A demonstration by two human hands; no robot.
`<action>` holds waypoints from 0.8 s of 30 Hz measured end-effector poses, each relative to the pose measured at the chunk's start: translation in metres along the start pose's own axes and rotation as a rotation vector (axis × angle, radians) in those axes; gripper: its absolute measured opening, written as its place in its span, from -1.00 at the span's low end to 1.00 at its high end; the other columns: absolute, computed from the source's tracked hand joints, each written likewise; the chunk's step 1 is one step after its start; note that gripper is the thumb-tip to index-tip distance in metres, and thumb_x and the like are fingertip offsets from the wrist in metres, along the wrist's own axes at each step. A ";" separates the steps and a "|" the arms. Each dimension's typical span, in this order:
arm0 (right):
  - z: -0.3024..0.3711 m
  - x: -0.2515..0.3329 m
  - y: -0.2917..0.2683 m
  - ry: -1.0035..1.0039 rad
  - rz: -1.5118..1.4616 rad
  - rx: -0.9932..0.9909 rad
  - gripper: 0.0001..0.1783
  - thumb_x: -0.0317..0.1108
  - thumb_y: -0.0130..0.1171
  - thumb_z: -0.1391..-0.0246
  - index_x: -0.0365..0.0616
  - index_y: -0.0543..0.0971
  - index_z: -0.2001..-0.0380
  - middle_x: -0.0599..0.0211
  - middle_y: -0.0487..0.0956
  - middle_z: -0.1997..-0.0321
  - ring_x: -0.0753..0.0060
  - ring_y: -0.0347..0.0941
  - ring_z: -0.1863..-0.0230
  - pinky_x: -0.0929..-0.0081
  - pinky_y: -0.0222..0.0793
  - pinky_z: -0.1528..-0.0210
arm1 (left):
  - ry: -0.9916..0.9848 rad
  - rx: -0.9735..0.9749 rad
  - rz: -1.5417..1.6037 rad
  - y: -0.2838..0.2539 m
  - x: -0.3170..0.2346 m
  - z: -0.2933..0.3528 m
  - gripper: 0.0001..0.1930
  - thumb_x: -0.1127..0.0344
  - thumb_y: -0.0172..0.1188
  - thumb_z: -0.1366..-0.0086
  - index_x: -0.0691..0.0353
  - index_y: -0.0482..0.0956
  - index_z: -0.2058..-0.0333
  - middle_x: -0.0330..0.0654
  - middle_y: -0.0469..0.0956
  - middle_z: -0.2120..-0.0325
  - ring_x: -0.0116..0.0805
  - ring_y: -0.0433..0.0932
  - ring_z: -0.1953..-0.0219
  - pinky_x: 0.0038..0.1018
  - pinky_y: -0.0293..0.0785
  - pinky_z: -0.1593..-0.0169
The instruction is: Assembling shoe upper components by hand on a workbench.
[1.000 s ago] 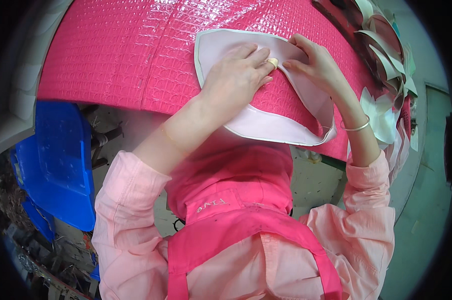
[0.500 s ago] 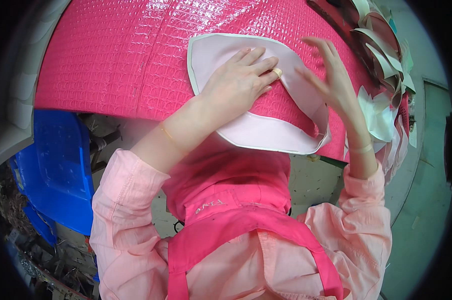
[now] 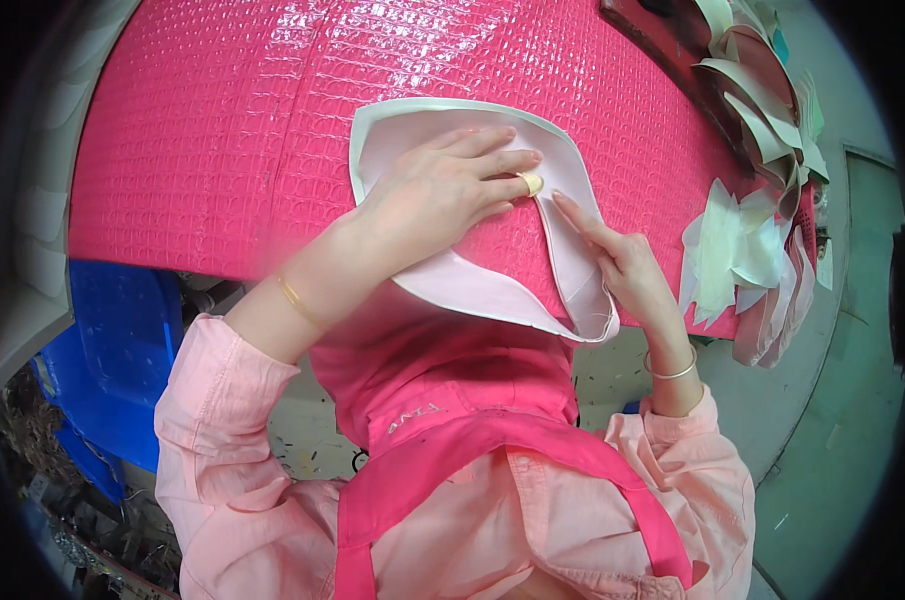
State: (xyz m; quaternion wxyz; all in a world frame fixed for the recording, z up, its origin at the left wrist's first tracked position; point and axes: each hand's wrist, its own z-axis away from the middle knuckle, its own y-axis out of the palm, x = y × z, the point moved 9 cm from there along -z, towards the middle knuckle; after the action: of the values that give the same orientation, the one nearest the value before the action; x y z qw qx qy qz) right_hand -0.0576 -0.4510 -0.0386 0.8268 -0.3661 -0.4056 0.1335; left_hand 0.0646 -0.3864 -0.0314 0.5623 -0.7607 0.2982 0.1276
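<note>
A pale pink, leather-like piece, curved into a loop like a shoe upper and edged in white, lies on the pink table near its front edge. My left hand rests flat on its far left part, fingers stretched out, with a yellowish wrap around one finger. On the loop's right arm, my right hand presses with its index finger extended along the inner edge. That hand's other fingers are bent and partly hidden. The pink table surface shows through the loop's middle.
The table has a glossy, textured pink cover. Similar pale pieces are piled along its right edge, with whitish sheets nearer me. A blue plastic chair stands at the left. Pale stacked pieces line the far left.
The pale pink piece has shifted toward me and slightly left, with my left hand on it. My right hand has come down from above the table onto the loop's right arm.
</note>
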 end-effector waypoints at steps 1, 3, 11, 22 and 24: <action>-0.002 0.007 0.001 -0.065 0.073 0.000 -0.29 -0.64 -0.11 0.17 0.24 0.28 -0.10 -0.14 0.43 0.35 0.08 0.47 0.44 0.40 0.38 0.31 | 0.008 0.012 0.001 0.000 0.000 0.000 -0.69 0.28 0.02 -0.14 0.12 0.44 0.11 -0.33 0.33 -0.02 -0.26 0.24 -0.09 -0.33 0.20 -0.12; -0.003 0.014 0.001 -0.124 0.143 0.014 -0.24 -0.64 -0.09 0.23 0.31 0.28 -0.10 -0.14 0.41 0.49 0.02 0.44 0.58 0.33 0.39 0.42 | 0.019 0.025 -0.026 0.001 -0.001 -0.001 -0.69 0.27 0.02 -0.14 0.11 0.44 0.11 -0.33 0.32 -0.03 -0.26 0.24 -0.09 -0.32 0.19 -0.12; -0.005 0.026 0.003 -0.256 0.425 0.198 -0.33 -0.50 -0.05 0.13 0.20 0.21 -0.14 0.01 0.38 0.71 0.12 0.37 0.70 0.27 0.32 0.56 | 0.026 0.060 -0.119 0.005 -0.002 -0.003 -0.66 0.23 0.00 -0.15 0.05 0.42 0.07 -0.34 0.28 -0.06 -0.28 0.18 -0.13 -0.33 0.11 -0.18; 0.009 0.036 -0.012 -0.313 0.414 0.293 -0.50 -0.36 0.11 0.13 0.14 0.41 0.02 0.07 0.42 0.47 0.09 0.40 0.38 0.19 0.25 0.37 | 0.035 0.056 -0.124 0.003 -0.004 -0.003 -0.66 0.22 0.01 -0.14 0.06 0.43 0.08 -0.32 0.26 -0.06 -0.29 0.19 -0.12 -0.33 0.10 -0.17; 0.000 0.033 -0.030 -0.167 0.575 0.138 -0.41 -0.32 0.18 0.17 0.02 0.35 -0.04 0.01 0.40 0.13 0.02 0.31 0.05 0.22 0.25 0.11 | 0.023 0.032 -0.091 0.001 -0.005 -0.001 -0.67 0.24 0.02 -0.13 0.12 0.43 0.10 -0.28 0.28 -0.05 -0.27 0.20 -0.12 -0.32 0.09 -0.17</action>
State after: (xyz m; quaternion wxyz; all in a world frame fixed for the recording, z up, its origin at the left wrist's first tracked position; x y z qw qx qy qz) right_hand -0.0385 -0.4548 0.0018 0.7419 -0.3967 -0.3419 0.4188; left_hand 0.0599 -0.3859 -0.0296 0.5761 -0.7658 0.2717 0.0884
